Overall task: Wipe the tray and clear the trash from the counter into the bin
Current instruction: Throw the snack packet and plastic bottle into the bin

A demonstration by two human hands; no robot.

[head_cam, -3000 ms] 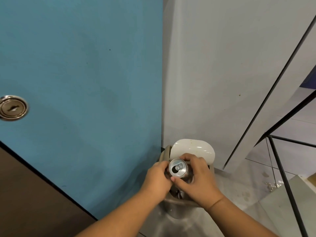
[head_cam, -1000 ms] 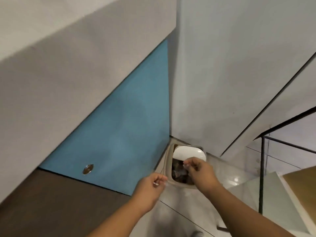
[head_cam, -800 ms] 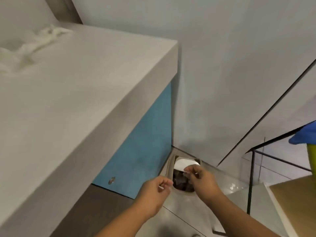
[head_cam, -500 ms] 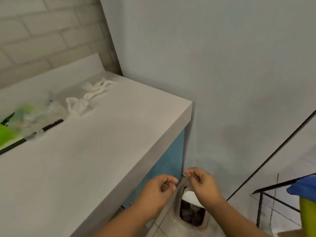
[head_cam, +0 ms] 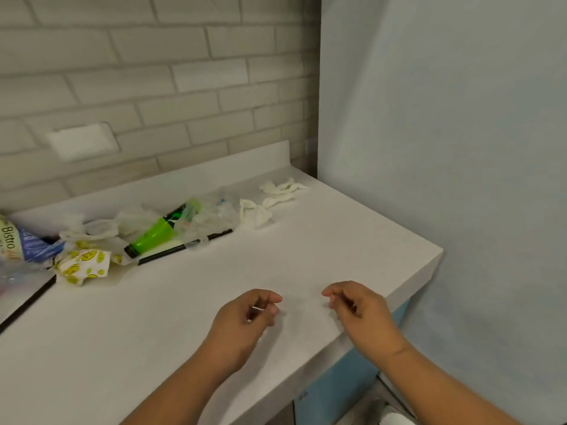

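Right hand [head_cam: 360, 314] loosely curled and empty, left hand [head_cam: 242, 320] curled too, contents I cannot tell; gather the far tissues [head_cam: 270, 200] in one scoop.

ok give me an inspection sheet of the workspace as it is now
surface: white counter, both hands above its front edge
job's things: tray at back left, loaded with trash; tissues on the counter to its right
clutter: green container, plastic film, smiley wrapper, Bistro pack, on or by the tray
hands: left hand curled, pale glint between its fingers, hold unclear; right hand loosely curled, holds nothing
cables: nothing seen
surroundings: brick wall behind, plain wall on the right, blue cabinet below
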